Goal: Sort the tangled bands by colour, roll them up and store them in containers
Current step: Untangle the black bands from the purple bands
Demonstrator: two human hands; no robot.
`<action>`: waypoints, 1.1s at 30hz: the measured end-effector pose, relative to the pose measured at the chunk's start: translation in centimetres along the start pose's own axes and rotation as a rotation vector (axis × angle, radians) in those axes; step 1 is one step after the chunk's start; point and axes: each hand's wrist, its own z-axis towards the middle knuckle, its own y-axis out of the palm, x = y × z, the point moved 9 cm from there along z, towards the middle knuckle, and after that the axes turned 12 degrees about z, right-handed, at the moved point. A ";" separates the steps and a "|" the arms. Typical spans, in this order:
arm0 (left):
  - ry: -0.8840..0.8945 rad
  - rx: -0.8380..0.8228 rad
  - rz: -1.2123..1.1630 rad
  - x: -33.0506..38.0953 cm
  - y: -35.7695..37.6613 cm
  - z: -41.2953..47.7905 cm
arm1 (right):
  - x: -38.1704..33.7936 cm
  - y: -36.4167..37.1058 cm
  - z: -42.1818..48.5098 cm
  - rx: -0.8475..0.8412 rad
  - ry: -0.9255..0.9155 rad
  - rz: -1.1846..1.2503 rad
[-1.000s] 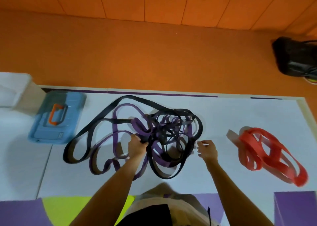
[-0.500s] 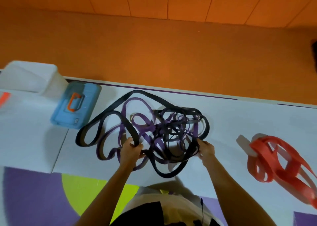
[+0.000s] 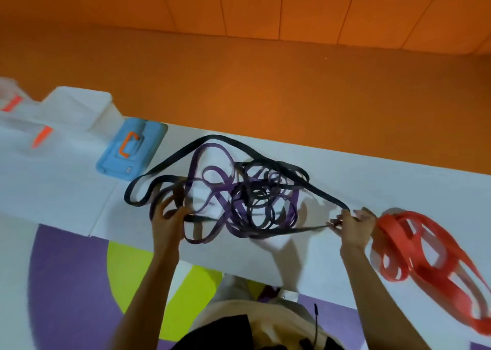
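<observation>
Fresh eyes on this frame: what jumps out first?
The tangle of black and purple bands mid-table, with the left hand gripping its left side and the right hand pinching a black band stretched out rightward. Just right of that hand lies a pile of red bands; a blue case sits far left.

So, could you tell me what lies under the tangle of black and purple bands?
Only the white table shows through the loops of the tangle. Its dense middle covers the surface there, so anything beneath it is hidden.
</observation>
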 end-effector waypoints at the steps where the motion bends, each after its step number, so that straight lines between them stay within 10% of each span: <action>1: 0.016 0.049 -0.045 0.5 -0.7 -0.2 | -1.3 0.1 -0.3 -0.044 -0.025 0.044; 6: 0.068 0.098 -0.206 5.0 -1.2 -1.9 | -8.2 3.7 -3.5 -0.292 -0.214 0.124; 12: 0.218 -0.233 -0.019 10.1 5.9 -4.5 | -9.7 13.4 -11.3 -0.696 -0.225 0.060; 18: -0.130 -0.669 -0.176 7.4 13.4 -6.6 | -5.6 19.2 -18.8 -0.995 -0.367 -0.097; 22: -0.248 -0.488 -0.330 6.8 11.7 -3.6 | -2.0 21.4 -22.4 -1.265 -0.360 -0.279; 28: -0.098 -0.473 -0.323 11.0 5.9 1.2 | 0.7 22.2 -16.1 -0.755 -0.274 -0.364; 33: 0.116 -0.653 -0.378 15.3 2.0 3.4 | 4.4 28.6 -17.4 -0.844 -0.365 -0.632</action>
